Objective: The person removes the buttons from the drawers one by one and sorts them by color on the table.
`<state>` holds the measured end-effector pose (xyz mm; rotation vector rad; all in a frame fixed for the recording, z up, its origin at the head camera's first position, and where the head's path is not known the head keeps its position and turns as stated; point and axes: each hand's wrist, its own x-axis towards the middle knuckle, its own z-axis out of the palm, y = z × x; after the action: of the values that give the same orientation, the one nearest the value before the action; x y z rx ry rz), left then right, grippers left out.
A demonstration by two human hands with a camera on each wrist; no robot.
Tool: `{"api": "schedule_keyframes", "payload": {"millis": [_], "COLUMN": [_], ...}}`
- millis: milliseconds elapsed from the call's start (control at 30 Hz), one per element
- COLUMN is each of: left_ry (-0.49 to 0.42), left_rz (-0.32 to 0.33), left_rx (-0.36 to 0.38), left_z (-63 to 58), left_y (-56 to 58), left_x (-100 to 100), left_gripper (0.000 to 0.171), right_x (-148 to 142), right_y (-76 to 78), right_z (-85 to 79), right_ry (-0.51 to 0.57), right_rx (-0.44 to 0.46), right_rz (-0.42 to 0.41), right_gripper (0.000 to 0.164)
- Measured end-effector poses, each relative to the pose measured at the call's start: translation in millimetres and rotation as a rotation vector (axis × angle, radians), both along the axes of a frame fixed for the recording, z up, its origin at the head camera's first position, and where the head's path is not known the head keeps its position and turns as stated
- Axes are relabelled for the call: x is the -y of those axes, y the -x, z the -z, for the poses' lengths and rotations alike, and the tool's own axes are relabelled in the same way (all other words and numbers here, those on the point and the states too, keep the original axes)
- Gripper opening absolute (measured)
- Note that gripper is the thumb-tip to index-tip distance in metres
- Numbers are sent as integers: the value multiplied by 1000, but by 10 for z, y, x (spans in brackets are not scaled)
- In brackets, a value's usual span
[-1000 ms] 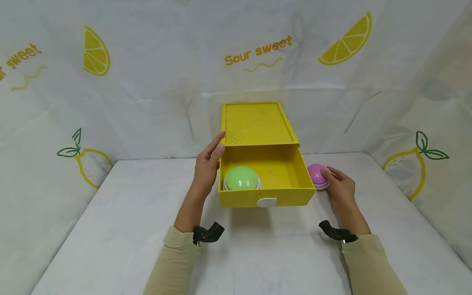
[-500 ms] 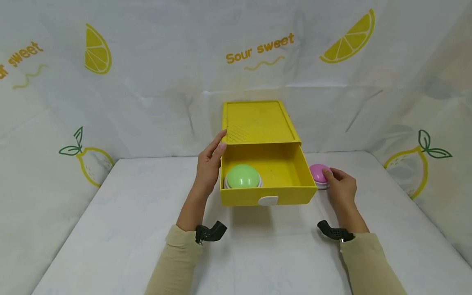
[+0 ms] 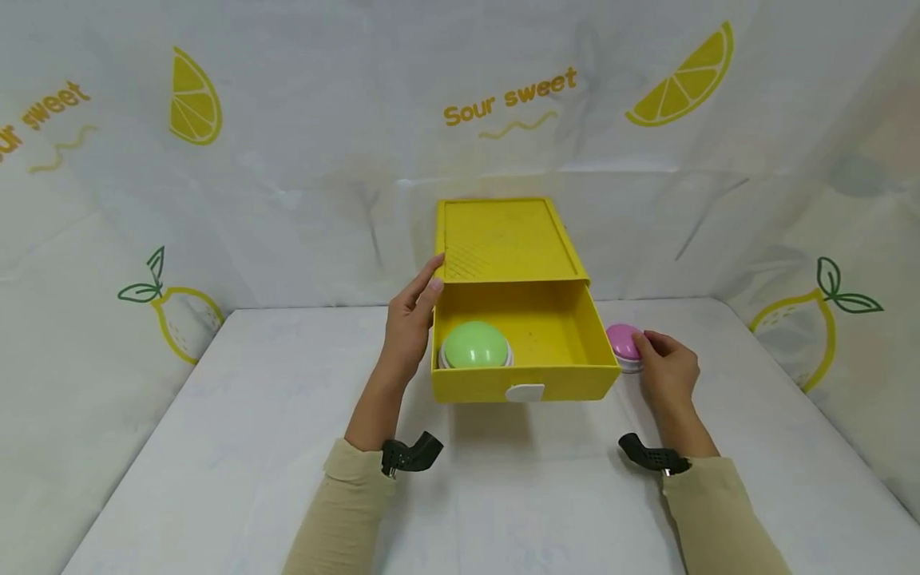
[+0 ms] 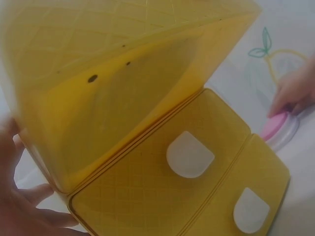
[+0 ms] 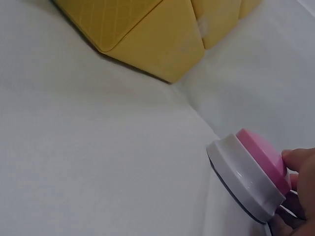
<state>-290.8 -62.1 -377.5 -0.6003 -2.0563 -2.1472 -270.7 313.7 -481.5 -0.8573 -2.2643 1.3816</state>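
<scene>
A yellow drawer unit (image 3: 510,239) stands at the back of the table with its top drawer (image 3: 528,385) pulled out. Inside the drawer's left front corner sits a push button with a green dome (image 3: 476,345) and white base. My left hand (image 3: 408,323) rests against the unit's left side, fingers extended along it and the thumb by the drawer's edge. Right of the drawer, my right hand (image 3: 668,369) pinches a push button with a pink dome (image 3: 622,339). In the right wrist view its white base (image 5: 241,172) appears on or just over the cloth; contact is unclear.
Below the open drawer, the left wrist view shows closed drawers with white pull tabs (image 4: 189,155). A white cloth covers the table (image 3: 287,383), and a lemon-printed white backdrop (image 3: 323,160) rises behind and at both sides.
The head view has shifted very slightly. Both hands, the drawer unit and the pink button keep practically the same places.
</scene>
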Motion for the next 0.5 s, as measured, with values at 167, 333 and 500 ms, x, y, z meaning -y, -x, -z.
{"api": "schedule_keyframes", "payload": {"millis": [167,333,500], "left_ry": [2,5,14], "left_rz": [-1,-8,-16], "left_rx": [5,11,14], "left_z": [-7,-9,-10], "left_y": [-12,-9,-13], "left_x": [-4,-6,-6], "left_gripper": [42,43,42], "right_x": [-8,-15,29], "right_y": [-3,-65,-115], "right_z": [-57,-203,-404], "right_ry": [95,170,151], "right_rx": [25,44,23], "right_rz": [2,-14,-33], "right_gripper": [59,60,62]}}
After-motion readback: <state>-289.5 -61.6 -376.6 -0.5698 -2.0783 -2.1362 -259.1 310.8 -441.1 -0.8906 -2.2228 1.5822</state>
